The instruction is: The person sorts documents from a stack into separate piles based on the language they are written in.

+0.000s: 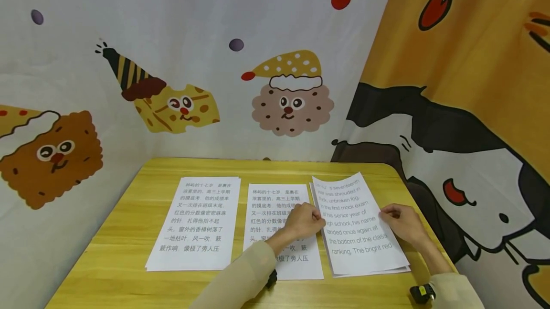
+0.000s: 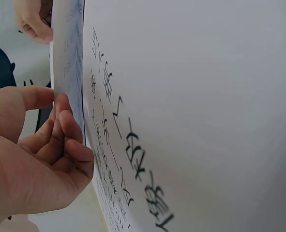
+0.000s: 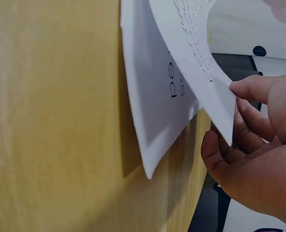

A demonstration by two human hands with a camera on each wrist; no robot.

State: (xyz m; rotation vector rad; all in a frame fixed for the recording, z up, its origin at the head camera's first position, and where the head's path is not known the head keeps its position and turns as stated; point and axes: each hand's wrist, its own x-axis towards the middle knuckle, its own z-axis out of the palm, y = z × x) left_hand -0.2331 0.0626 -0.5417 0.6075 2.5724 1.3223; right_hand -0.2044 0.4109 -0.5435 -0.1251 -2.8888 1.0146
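Observation:
A top sheet of English text [image 1: 352, 225] is lifted at its sides above another English sheet [image 3: 155, 104] at the right of the table. My left hand [image 1: 302, 223] pinches the top sheet's left edge, above the middle Chinese-text stack. At the opposite edge, my right hand [image 1: 404, 225] pinches the same sheet between thumb and fingers; the right wrist view shows it bending up from the sheet below. In the left wrist view, the left hand [image 2: 46, 150] grips the paper's edge beside a large Chinese-text sheet [image 2: 196, 96].
On the wooden table [image 1: 111, 247], a left stack of Chinese-text sheets [image 1: 193, 225] and a middle stack [image 1: 296, 268] lie side by side. Behind hangs a white cartoon-print curtain [image 1: 193, 17], with an orange cat print [image 1: 485, 51] at the right.

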